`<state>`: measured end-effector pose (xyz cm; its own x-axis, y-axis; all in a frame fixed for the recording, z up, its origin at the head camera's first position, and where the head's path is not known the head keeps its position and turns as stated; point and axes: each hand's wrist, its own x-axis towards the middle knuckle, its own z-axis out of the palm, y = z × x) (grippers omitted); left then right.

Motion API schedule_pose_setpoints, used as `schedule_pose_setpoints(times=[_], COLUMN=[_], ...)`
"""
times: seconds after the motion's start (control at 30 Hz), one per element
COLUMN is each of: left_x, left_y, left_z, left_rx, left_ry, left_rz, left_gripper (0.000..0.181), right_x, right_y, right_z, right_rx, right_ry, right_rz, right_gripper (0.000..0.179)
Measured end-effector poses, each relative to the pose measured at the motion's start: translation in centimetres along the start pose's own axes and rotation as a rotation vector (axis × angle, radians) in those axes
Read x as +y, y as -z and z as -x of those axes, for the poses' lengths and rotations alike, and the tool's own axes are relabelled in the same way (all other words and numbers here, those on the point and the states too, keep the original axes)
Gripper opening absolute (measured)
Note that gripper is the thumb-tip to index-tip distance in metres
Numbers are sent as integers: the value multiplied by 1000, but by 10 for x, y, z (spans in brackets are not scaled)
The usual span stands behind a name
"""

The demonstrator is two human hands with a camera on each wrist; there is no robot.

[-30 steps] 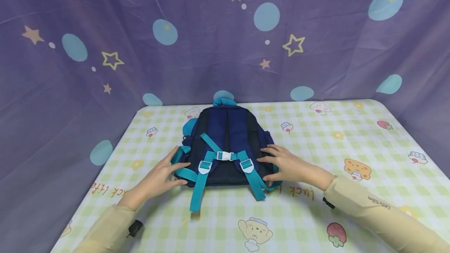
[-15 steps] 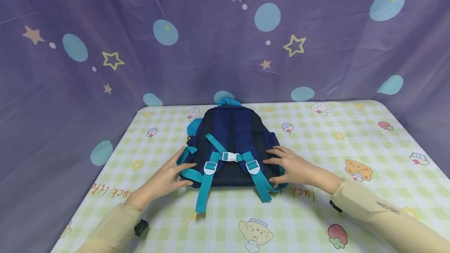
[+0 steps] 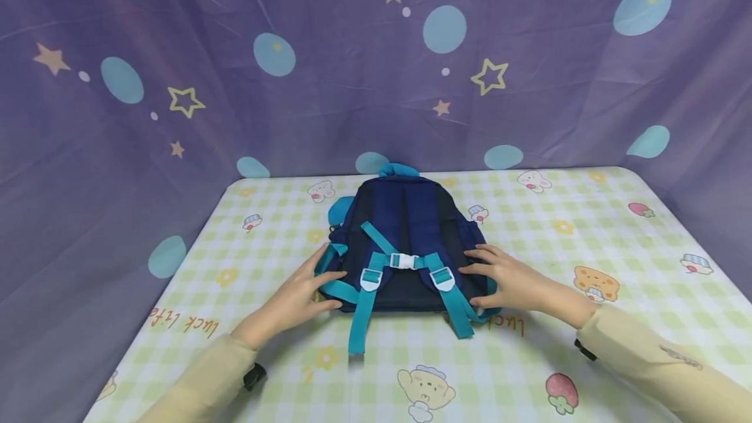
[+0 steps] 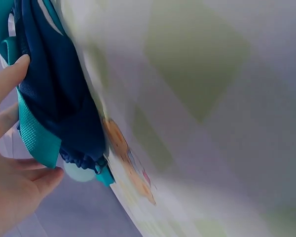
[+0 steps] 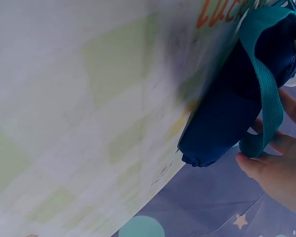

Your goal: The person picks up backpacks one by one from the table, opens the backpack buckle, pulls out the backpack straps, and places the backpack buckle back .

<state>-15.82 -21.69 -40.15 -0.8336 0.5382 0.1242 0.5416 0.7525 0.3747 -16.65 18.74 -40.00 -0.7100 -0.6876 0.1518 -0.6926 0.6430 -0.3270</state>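
Observation:
A dark blue and black backpack [image 3: 390, 214] lies with its back panel up and its top toward the far edge of the table. Teal straps [image 3: 363, 318] trail from its lower end, joined by a white buckle [image 3: 404, 261]. My left hand [image 3: 296, 299] grips the lower left side, fingers and thumb spread at its edge; the left wrist view shows a teal strap [image 4: 37, 133] by the fingers. On the lower right side, my right hand [image 3: 517, 282] holds the opposite edge, beside a looped side strap [image 5: 269, 94]. The fingertips under the straps are partly hidden.
A green-and-white checked cloth [image 3: 587, 240] with printed cartoon figures covers the table. Behind it hangs a purple curtain [image 3: 352, 103] with stars and blue ovals, close to the backpack's teal top loop [image 3: 399, 169]. A teal piece [image 3: 339, 211] sticks out at the bag's left.
The backpack has slid to the right across the cloth, with both hands moving along at its sides. The hands keep about the same hold.

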Motion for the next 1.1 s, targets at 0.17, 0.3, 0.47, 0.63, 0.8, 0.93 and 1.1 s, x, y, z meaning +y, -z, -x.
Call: schedule_pose_setpoints(times=[0.17,0.3,0.47,0.63,0.8,0.93,1.1], left_x=[8,14,20,25,32,34,35], left_y=[-4,-6,-10,-12,-13,-16,-20], left_z=[-6,-10,-13,-17,-20,-21,-23], left_rx=[2,1,-8,-11,-14,-1,11], left_ry=[-10,-3,-22,-46,-52,-72,-99], left_rz=[1,-52,-67,-64,-59,-56,-56], left_gripper=[48,47,46,46,46,46,46], right_x=[5,9,14,15,18,19,21], right_y=[3,4,6,8,9,11,12], right_z=[7,12,19,25,30,35,39], right_rx=[4,4,-6,1,11,19,16], right_ry=[-16,-28,-53,-61,-66,-75,-83], right_rz=[-13,-21,-37,-41,-30,-26,-32], right_gripper=[48,48,47,48,48,48,49])
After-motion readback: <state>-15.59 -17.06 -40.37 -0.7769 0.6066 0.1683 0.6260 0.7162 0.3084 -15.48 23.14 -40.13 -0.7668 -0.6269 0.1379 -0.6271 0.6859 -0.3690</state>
